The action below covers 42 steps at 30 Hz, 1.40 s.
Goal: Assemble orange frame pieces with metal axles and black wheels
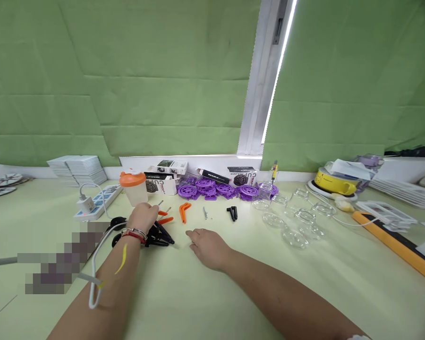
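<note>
My left hand (143, 217) is closed over a group of black parts (159, 234) with orange arms (165, 220); its fingertips are hidden. Thin metal pins (168, 210) stick up just beyond its fingers. My right hand (208, 248) lies low over the table, fingers loosely stretched out and apart, holding nothing visible. Ahead of it, an orange V-shaped piece (184, 212), small metal pieces (205, 213) and a black V-shaped piece (232, 213) are laid out in a row.
Purple wheel-patterned holders (205, 187) and cup holder boxes (241, 176) line the back. Clear cups (294, 236) stand at right, near a yellow mug (335, 182). An orange-lidded cup (132, 189), power strip (99, 203) and white cable (94, 278) are at left.
</note>
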Available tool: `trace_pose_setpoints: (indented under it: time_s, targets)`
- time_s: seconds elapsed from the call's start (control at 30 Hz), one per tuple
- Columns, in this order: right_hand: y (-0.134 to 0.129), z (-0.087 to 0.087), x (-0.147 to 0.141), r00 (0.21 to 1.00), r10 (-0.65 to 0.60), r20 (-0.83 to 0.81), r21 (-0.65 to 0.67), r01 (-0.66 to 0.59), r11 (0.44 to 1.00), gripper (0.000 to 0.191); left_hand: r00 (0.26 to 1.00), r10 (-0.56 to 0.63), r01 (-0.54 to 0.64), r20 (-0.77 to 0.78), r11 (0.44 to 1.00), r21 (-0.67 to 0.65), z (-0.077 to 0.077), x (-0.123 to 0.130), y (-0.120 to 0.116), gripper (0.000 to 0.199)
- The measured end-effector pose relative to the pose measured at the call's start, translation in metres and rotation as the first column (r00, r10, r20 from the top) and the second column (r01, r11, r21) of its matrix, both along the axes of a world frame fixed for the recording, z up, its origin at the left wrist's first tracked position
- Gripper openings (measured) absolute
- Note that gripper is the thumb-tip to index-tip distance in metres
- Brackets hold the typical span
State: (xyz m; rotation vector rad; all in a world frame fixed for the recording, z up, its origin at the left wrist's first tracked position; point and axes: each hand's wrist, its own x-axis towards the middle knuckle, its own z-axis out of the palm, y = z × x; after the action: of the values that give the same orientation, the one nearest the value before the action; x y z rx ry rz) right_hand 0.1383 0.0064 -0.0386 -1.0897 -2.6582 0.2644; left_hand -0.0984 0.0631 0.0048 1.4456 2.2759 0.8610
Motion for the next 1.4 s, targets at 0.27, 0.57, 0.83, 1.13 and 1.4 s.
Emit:
trace_pose_setpoints:
  time_s: [0.27, 0.57, 0.83, 1.13, 1.4]
  targets:
    - [0.001, -0.001, 0.004, 0.999, 0.038, -0.014, -0.013, -0.038, 0.999, 0.041, 0.993, -0.046, 0.04, -0.105, 0.997, -0.059, -0.009, -0.01, 0.007, 0.023]
    - [0.001, 0.001, 0.004, 0.998, 0.05, -0.027, -0.034, -0.051, 0.998, 0.042, 0.962, -0.106, 0.073, -0.25, 0.988, -0.138, -0.008, -0.011, 0.008, 0.027]
    - [0.003, -0.002, 0.005, 0.997, 0.065, -0.029, -0.013, -0.065, 0.998, 0.041, 0.95, -0.08, 0.04, -0.302, 0.99, -0.135, 0.005, -0.002, -0.002, 0.043]
    - [0.002, 0.0, 0.005, 0.998, 0.052, -0.021, -0.032, -0.053, 0.998, 0.042, 0.95, -0.067, 0.098, -0.305, 0.991, 0.088, 0.022, -0.011, -0.01, 0.033]
    - [0.002, -0.002, 0.005, 0.998, 0.056, -0.029, -0.03, -0.057, 0.998, 0.042, 0.833, -0.178, 0.259, -0.524, 0.962, 0.085, 0.034, -0.048, -0.016, 0.031]
